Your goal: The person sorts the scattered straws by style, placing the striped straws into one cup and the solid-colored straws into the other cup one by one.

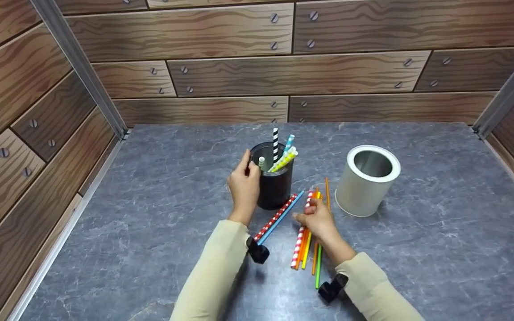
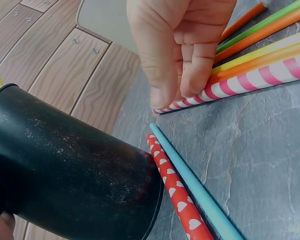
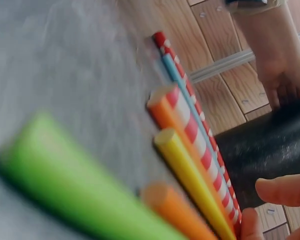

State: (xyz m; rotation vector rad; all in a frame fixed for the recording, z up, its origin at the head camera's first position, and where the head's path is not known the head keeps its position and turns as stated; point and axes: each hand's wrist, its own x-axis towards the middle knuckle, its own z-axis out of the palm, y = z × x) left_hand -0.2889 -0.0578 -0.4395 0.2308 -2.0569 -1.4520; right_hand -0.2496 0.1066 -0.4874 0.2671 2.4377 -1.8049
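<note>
My left hand (image 1: 244, 185) grips the side and rim of a black can (image 1: 275, 189), which stands upright. Inside it lean a black-and-white striped straw (image 1: 275, 145), a blue-and-white straw (image 1: 289, 143) and yellow-and-white straws (image 1: 286, 160). At the right, my right hand (image 1: 321, 220) is over a bunch of straws on the table, its fingertips at the upper end of a red-and-white striped straw (image 1: 298, 247), thumb and fingers apart. Orange, yellow (image 1: 307, 252) and green (image 1: 318, 267) straws lie beside that one.
A red straw with white hearts (image 2: 182, 202) and a blue straw (image 2: 197, 187) lie together by the black can's base. To the right stands an open whitish can (image 1: 364, 189) with a white rim. Wood-patterned walls (image 1: 239, 33) enclose the grey marbled table (image 1: 159, 178).
</note>
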